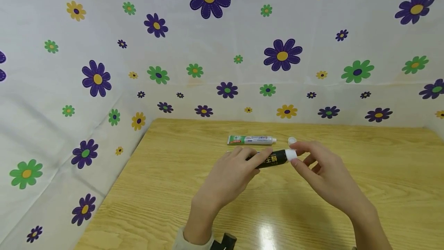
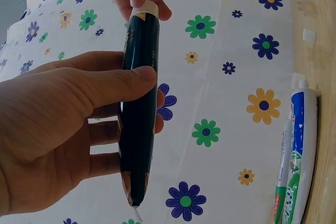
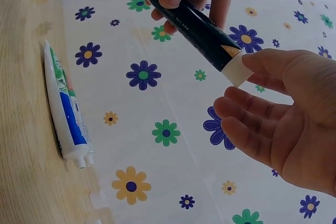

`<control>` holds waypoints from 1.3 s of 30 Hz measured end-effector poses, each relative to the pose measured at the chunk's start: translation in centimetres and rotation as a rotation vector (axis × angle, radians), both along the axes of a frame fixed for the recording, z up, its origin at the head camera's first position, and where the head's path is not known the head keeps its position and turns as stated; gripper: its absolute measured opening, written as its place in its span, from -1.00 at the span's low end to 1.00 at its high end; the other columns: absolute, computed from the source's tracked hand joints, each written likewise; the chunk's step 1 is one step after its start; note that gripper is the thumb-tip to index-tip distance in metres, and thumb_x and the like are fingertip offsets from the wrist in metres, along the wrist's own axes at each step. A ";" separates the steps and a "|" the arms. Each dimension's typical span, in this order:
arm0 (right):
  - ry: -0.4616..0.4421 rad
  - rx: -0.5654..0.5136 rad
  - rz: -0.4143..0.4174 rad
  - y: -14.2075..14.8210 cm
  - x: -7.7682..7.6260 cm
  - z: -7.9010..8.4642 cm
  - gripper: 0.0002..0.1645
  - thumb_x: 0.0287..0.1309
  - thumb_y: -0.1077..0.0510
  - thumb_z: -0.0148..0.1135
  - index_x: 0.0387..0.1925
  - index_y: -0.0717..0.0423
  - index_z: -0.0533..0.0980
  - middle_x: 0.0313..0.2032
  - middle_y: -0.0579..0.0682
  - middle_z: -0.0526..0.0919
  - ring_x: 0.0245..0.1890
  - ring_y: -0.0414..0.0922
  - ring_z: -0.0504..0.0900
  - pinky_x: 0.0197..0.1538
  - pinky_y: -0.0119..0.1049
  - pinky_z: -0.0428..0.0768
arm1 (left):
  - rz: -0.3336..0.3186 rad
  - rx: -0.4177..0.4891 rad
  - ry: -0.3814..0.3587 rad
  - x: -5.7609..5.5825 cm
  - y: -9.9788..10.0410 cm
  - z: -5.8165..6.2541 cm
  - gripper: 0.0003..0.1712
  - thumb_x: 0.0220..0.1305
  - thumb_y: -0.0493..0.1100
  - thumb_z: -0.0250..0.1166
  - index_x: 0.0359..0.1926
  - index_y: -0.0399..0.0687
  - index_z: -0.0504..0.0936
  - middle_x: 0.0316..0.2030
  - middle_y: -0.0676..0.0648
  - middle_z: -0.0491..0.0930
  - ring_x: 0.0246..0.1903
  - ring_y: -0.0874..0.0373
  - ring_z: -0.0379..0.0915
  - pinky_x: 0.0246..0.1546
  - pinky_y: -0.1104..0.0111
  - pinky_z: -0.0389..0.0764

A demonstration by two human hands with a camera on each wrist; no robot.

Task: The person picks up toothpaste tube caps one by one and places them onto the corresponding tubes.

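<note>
Left hand [image 1: 229, 178] grips 1 tube [image 1: 272, 159]; right hand [image 1: 329, 176] pinches 1 cap [image 1: 291, 154]; table tubes [image 2: 306, 129]: 2

In head view, rear of black tube [image 1: 273, 159] is hidden by left grip [image 1: 230, 174]; in left wrist view, blue-and-green tube [image 2: 304, 135] is cut off by lower edge, right grip [image 1: 326, 174] by upper.

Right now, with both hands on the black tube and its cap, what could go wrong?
The left hand is curled round the black tube, so a hard squeeze might push contents out if the cap comes off.

The right hand pinches only that cap, which could slip and drop.

A loose cap lies near the right hand and might get knocked.
</note>
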State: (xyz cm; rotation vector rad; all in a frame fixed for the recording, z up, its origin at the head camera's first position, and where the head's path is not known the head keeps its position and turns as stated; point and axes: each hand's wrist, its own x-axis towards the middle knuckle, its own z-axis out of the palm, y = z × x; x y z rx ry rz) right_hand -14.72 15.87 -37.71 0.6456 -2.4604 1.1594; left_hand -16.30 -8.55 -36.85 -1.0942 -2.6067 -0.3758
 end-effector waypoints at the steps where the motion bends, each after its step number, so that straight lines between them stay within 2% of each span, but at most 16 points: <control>1: -0.002 0.000 0.000 0.0 0.0 0.0 -0.60 0.21 0.31 0.34 0.07 0.02 0.56 -0.09 -0.06 0.65 -0.40 -0.30 0.56 -0.44 -0.40 0.57 | -0.001 0.001 0.000 0.0 0.0 0.0 -0.34 0.28 -0.18 0.39 0.37 0.21 0.43 -0.02 0.02 0.60 0.01 0.12 0.55 -0.06 0.22 0.63; 14: -0.008 0.013 -0.002 0.0 0.2 0.0 -0.53 0.18 0.33 0.36 0.13 0.03 0.55 -0.17 -0.07 0.65 -0.41 -0.31 0.55 -0.46 -0.39 0.58 | -0.006 0.000 0.006 0.0 0.0 -0.1 -0.33 0.26 -0.17 0.40 0.36 0.23 0.43 -0.04 0.03 0.61 0.00 0.12 0.57 -0.08 0.23 0.64; 25: -0.017 0.016 -0.005 -0.1 0.3 -0.1 -0.57 0.21 0.30 0.35 0.11 0.04 0.55 -0.24 -0.12 0.62 -0.40 -0.31 0.56 -0.47 -0.40 0.57 | 0.001 -0.006 0.013 0.0 -0.1 -0.2 -0.34 0.26 -0.15 0.41 0.35 0.23 0.43 -0.04 0.02 0.62 0.00 0.11 0.57 -0.08 0.22 0.65; 34: -0.016 0.026 -0.014 -0.2 0.3 -0.1 -0.57 0.20 0.29 0.36 0.11 0.06 0.55 -0.12 -0.04 0.66 -0.40 -0.31 0.55 -0.47 -0.40 0.57 | 0.006 -0.017 0.012 0.1 -0.2 -0.1 -0.34 0.27 -0.16 0.40 0.36 0.23 0.42 -0.03 0.04 0.61 0.01 0.12 0.57 -0.07 0.22 0.64; 39: -0.003 0.037 -0.012 -0.2 0.3 -0.1 -0.54 0.17 0.32 0.38 0.12 0.09 0.54 -0.14 -0.04 0.65 -0.41 -0.32 0.54 -0.47 -0.41 0.56 | 0.005 -0.019 0.009 0.1 -0.2 0.0 -0.33 0.27 -0.16 0.40 0.36 0.25 0.41 -0.01 0.05 0.62 0.03 0.12 0.56 -0.06 0.22 0.64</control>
